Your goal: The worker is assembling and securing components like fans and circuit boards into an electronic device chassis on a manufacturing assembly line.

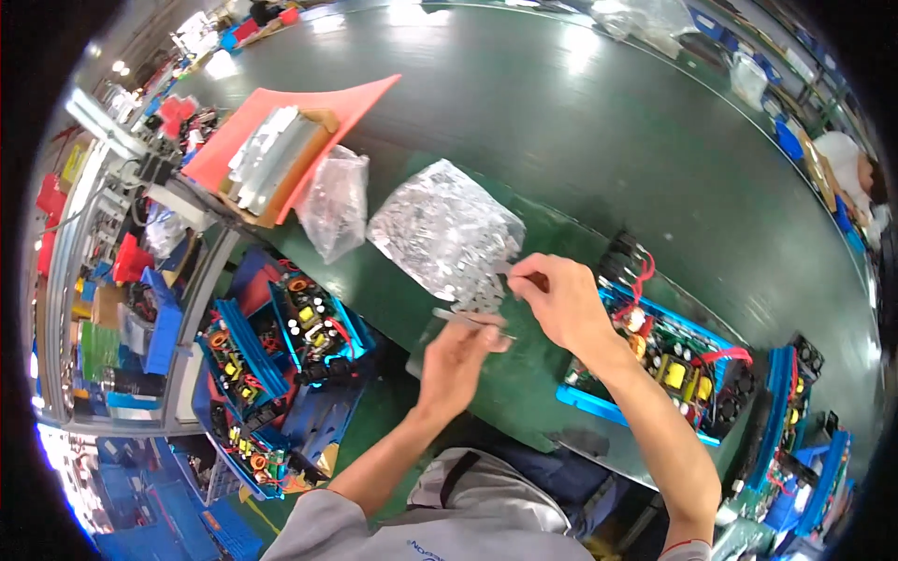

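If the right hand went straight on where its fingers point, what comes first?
Likely the small silvery pieces at the near end of the shiny bag; the right hand may sit above them, as depth is unclear.

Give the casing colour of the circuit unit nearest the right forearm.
Blue casing, seen in the head view.

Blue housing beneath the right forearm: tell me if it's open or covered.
Open: yellow components and red wires show uncovered inside the blue housing.

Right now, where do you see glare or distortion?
Head view: white glare patches on the bench's far side; head view: bright speckles across the silvery sheet; head view: bench edge bowed near the rim, corners black.
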{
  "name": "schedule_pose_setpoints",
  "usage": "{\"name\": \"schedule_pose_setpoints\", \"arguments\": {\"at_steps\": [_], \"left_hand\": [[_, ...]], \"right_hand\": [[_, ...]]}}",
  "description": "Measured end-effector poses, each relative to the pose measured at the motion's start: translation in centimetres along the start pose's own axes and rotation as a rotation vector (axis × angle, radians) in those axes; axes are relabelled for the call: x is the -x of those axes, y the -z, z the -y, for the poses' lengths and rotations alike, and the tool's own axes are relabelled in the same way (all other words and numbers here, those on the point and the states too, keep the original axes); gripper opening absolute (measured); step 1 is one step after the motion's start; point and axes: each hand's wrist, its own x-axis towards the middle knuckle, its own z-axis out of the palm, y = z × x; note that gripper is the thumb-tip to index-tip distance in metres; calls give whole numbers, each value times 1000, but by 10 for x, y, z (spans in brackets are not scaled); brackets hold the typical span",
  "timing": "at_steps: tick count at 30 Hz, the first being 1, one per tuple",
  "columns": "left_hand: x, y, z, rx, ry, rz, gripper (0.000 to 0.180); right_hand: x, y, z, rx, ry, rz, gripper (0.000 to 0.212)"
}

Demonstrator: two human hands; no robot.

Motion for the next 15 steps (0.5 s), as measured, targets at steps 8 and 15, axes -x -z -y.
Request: {"name": "schedule_pose_setpoints", "arguments": {"at_steps": [8, 15], "left_hand": [[5, -9, -31, 14, 7, 20, 27], [22, -56, -59, 25, 59, 292, 25]], "right_hand": [[64, 41, 23, -307, -169, -62, 16], [162, 85, 30, -291, -302, -168, 17]]}}
